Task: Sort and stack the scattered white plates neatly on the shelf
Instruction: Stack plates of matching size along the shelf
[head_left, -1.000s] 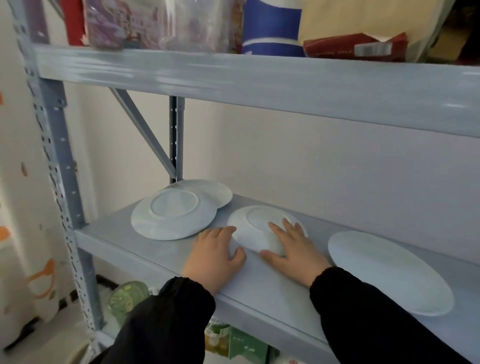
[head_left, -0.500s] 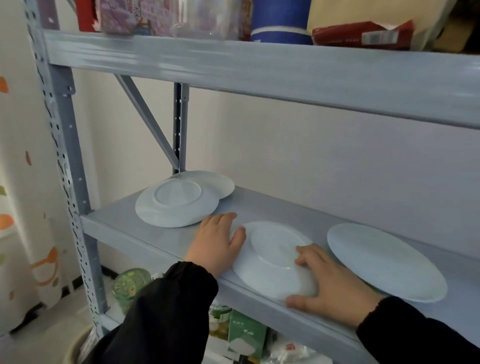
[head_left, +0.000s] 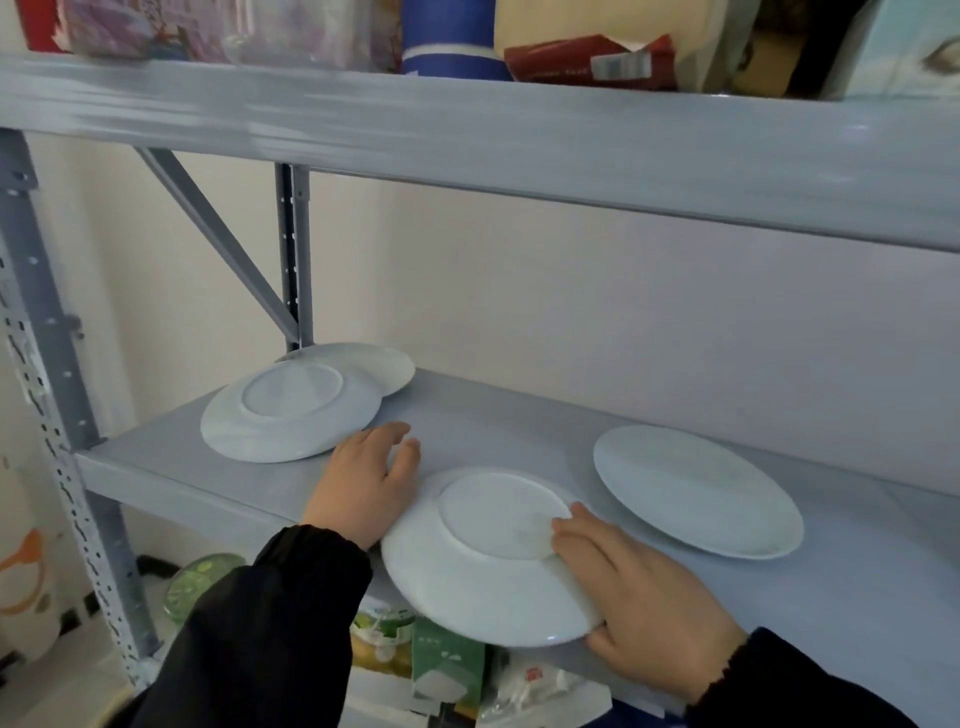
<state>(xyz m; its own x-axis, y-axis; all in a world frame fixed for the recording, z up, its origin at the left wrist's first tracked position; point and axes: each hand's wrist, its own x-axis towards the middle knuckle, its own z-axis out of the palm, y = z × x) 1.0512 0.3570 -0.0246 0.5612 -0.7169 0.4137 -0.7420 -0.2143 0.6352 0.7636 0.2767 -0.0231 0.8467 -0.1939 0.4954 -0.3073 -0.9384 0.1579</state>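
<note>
An upside-down white plate (head_left: 467, 566) juts past the front edge of the grey shelf (head_left: 483, 426). My right hand (head_left: 644, 597) grips its right rim, fingers on top and thumb underneath. My left hand (head_left: 369, 483) rests flat on the shelf, touching the plate's left rim. At the far left lies another upside-down plate (head_left: 291, 410), overlapping a plate (head_left: 374, 364) behind it. A larger plate (head_left: 696, 488) lies face-up on the right.
The upper shelf beam (head_left: 519, 135) hangs low overhead, loaded with boxes and bags. A perforated upright post (head_left: 47, 364) stands at the left, a diagonal brace (head_left: 218, 249) behind. Packages (head_left: 447, 670) and a green-lidded jar (head_left: 202, 582) sit below the shelf.
The upside-down plate has slid toward me until it overhangs the front edge. My right hand shifted from its top to gripping its right rim. My left hand stayed on the shelf.
</note>
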